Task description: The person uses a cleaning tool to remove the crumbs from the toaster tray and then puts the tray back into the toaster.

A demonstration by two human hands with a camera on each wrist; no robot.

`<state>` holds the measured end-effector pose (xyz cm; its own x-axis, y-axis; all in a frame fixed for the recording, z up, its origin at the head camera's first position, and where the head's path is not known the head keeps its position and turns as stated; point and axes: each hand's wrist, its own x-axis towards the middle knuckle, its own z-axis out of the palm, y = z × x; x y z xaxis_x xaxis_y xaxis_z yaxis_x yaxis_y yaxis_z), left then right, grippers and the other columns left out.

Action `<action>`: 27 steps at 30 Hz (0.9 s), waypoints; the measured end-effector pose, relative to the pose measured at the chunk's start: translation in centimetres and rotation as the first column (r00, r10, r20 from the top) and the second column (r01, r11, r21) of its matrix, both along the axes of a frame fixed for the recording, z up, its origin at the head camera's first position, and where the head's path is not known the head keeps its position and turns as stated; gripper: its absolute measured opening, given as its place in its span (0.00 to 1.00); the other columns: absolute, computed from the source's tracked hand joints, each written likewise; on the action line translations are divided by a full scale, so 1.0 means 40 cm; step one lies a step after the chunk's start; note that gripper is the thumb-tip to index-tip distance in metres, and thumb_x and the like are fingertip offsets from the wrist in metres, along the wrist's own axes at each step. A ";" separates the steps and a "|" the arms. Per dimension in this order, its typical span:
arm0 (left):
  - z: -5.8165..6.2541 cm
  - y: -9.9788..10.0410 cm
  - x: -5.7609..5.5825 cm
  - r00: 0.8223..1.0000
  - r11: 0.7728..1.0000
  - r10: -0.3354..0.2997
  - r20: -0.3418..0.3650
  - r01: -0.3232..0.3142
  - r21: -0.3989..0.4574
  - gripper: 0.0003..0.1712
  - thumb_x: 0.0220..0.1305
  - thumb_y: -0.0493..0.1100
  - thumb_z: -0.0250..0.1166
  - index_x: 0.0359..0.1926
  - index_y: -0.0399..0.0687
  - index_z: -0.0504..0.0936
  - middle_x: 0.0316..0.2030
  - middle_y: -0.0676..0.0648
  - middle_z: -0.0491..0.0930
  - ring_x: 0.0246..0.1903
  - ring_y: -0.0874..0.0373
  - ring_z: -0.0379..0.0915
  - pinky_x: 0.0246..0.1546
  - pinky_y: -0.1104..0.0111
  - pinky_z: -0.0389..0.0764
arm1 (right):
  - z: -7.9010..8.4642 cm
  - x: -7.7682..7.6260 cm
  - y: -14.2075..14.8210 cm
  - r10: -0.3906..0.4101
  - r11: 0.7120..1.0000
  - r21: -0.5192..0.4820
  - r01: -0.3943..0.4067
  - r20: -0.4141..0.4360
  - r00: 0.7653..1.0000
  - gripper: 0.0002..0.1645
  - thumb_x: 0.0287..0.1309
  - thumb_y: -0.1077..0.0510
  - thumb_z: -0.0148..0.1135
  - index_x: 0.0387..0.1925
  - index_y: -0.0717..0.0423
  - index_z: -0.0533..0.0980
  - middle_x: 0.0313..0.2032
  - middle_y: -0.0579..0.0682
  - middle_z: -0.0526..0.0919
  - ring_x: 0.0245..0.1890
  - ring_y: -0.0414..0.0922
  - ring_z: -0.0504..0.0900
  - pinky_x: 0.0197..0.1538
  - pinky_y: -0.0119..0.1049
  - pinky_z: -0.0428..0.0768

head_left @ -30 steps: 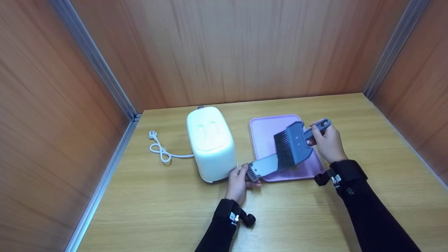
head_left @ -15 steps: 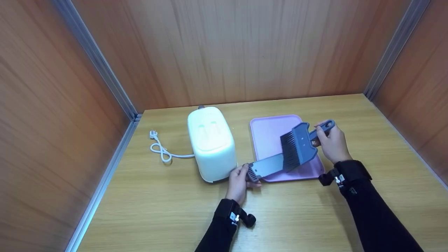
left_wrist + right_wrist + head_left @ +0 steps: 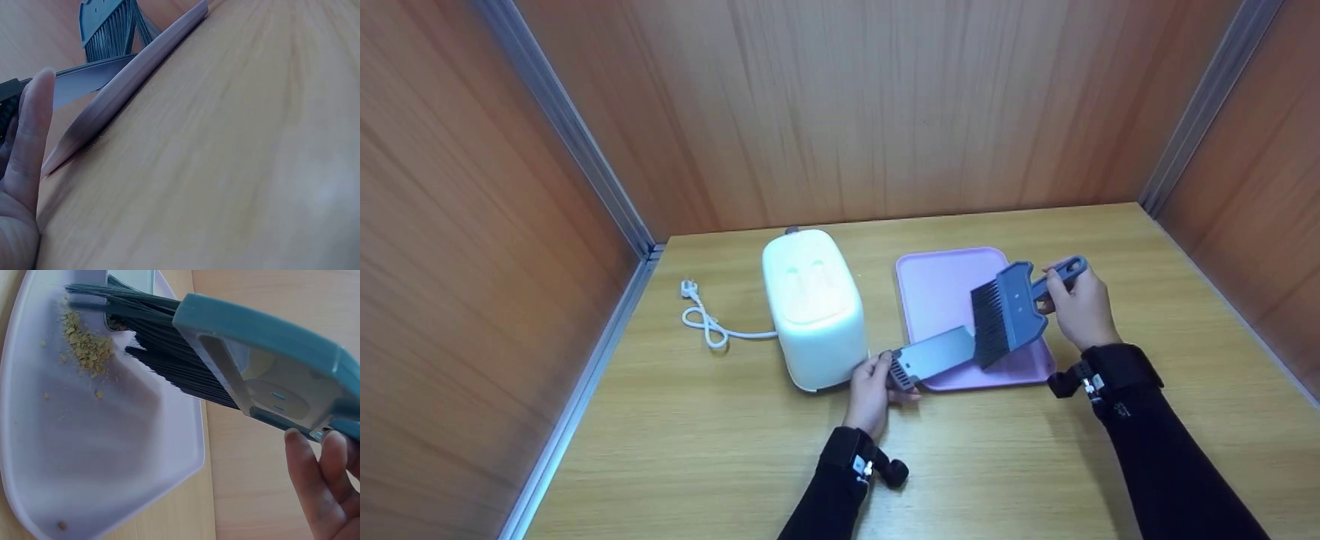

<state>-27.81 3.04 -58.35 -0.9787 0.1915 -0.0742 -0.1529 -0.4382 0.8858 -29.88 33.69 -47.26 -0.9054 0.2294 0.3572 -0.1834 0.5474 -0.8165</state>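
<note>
In the head view my left hand [image 3: 870,394] pinches the grey end of a narrow metal crumb tray [image 3: 936,354], which slants over the near part of a purple tray [image 3: 949,289]. My right hand [image 3: 1081,309] grips the handle of a blue hand brush [image 3: 1021,306]. Its dark bristles [image 3: 990,326] are at the far end of the crumb tray. The right wrist view shows a small pile of yellowish crumbs [image 3: 89,351] on the purple tray, by the crumb tray's end. In the left wrist view the crumb tray [image 3: 84,84] overlaps the purple tray's rim.
Left of the crumb tray stands a white toaster [image 3: 814,307], close to my left hand. Its white cord [image 3: 746,333], looped and ending in a plug [image 3: 688,289], lies on the wooden table [image 3: 720,450]. Wood panels [image 3: 885,112] enclose the back and sides.
The brush in my right hand has moved to the right along the crumb tray, exposing more of its metal surface. My left hand and the crumb tray have stayed put.
</note>
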 end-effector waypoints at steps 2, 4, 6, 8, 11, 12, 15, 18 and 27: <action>-0.001 0.000 0.001 1.000 1.000 -0.001 -0.005 0.001 -0.006 0.21 0.77 0.44 0.48 0.53 0.28 0.75 0.39 0.35 0.83 0.23 0.52 0.81 0.30 0.58 0.88 | -0.001 0.002 0.001 -0.004 1.000 -0.002 0.004 -0.007 1.000 0.19 0.75 0.52 0.45 0.51 0.64 0.71 0.33 0.59 0.79 0.22 0.39 0.79 0.29 0.29 0.85; -0.002 0.001 0.001 1.000 1.000 0.000 -0.006 0.000 -0.002 0.21 0.77 0.44 0.48 0.53 0.28 0.75 0.39 0.35 0.83 0.24 0.51 0.81 0.30 0.58 0.88 | 0.000 0.004 0.004 -0.006 1.000 -0.008 0.006 -0.020 1.000 0.18 0.75 0.53 0.45 0.51 0.64 0.71 0.34 0.59 0.79 0.21 0.39 0.79 0.29 0.29 0.85; -0.001 0.002 0.001 1.000 1.000 0.001 -0.008 -0.001 0.004 0.21 0.77 0.44 0.48 0.53 0.27 0.75 0.40 0.35 0.83 0.25 0.50 0.81 0.30 0.58 0.88 | 0.001 0.007 0.007 -0.009 1.000 -0.010 0.008 -0.033 0.999 0.18 0.74 0.53 0.46 0.51 0.65 0.70 0.34 0.60 0.80 0.21 0.38 0.80 0.28 0.29 0.85; 0.000 0.002 0.001 1.000 1.000 -0.001 -0.008 0.001 0.003 0.22 0.77 0.44 0.48 0.53 0.26 0.75 0.40 0.35 0.82 0.25 0.50 0.81 0.30 0.58 0.88 | 0.004 0.008 0.010 -0.016 1.000 -0.011 0.015 -0.042 0.999 0.18 0.74 0.53 0.46 0.50 0.65 0.71 0.34 0.61 0.80 0.21 0.37 0.80 0.28 0.27 0.84; 0.004 0.002 -0.001 1.000 1.000 -0.001 0.004 0.001 0.003 0.22 0.77 0.44 0.48 0.53 0.27 0.76 0.41 0.35 0.82 0.24 0.51 0.81 0.31 0.59 0.88 | 0.008 0.008 0.015 -0.029 1.000 -0.002 0.029 -0.048 0.998 0.19 0.75 0.52 0.46 0.51 0.64 0.71 0.33 0.60 0.80 0.21 0.37 0.80 0.28 0.26 0.83; 0.004 0.002 -0.002 1.000 1.000 0.000 0.006 0.000 0.002 0.22 0.77 0.45 0.48 0.53 0.27 0.76 0.40 0.35 0.82 0.23 0.51 0.81 0.31 0.59 0.88 | 0.010 0.008 0.016 -0.034 0.999 -0.001 0.034 -0.048 0.998 0.19 0.75 0.51 0.46 0.51 0.64 0.72 0.33 0.59 0.80 0.22 0.37 0.80 0.28 0.26 0.83; 0.005 0.001 -0.003 1.000 1.000 0.005 0.012 -0.005 0.005 0.21 0.77 0.45 0.49 0.51 0.27 0.76 0.40 0.34 0.82 0.22 0.52 0.81 0.31 0.58 0.88 | 0.018 0.007 0.019 -0.044 0.999 0.000 0.044 -0.045 0.998 0.19 0.75 0.50 0.45 0.51 0.62 0.72 0.34 0.58 0.80 0.22 0.38 0.81 0.28 0.27 0.83; 0.003 0.001 -0.002 1.000 1.000 0.007 0.014 -0.007 0.006 0.21 0.77 0.45 0.49 0.49 0.27 0.76 0.40 0.34 0.82 0.24 0.51 0.81 0.31 0.58 0.88 | 0.028 0.007 0.022 -0.061 0.998 -0.012 0.060 -0.047 0.997 0.19 0.74 0.50 0.46 0.51 0.61 0.71 0.34 0.57 0.80 0.23 0.37 0.81 0.28 0.26 0.82; -0.002 0.004 -0.005 1.000 1.000 0.002 0.008 -0.002 -0.002 0.21 0.77 0.45 0.50 0.51 0.29 0.76 0.41 0.34 0.83 0.25 0.49 0.82 0.32 0.57 0.88 | 0.036 0.008 -0.015 -0.074 0.990 -0.126 0.061 -0.097 0.993 0.18 0.74 0.50 0.48 0.51 0.60 0.71 0.33 0.55 0.80 0.23 0.39 0.81 0.29 0.28 0.83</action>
<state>-28.00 3.19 -58.42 -0.9784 0.1895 -0.0828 -0.1596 -0.4370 0.8852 -29.57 33.10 -45.84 -0.8469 0.3366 0.4118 -0.2347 0.4582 -0.8573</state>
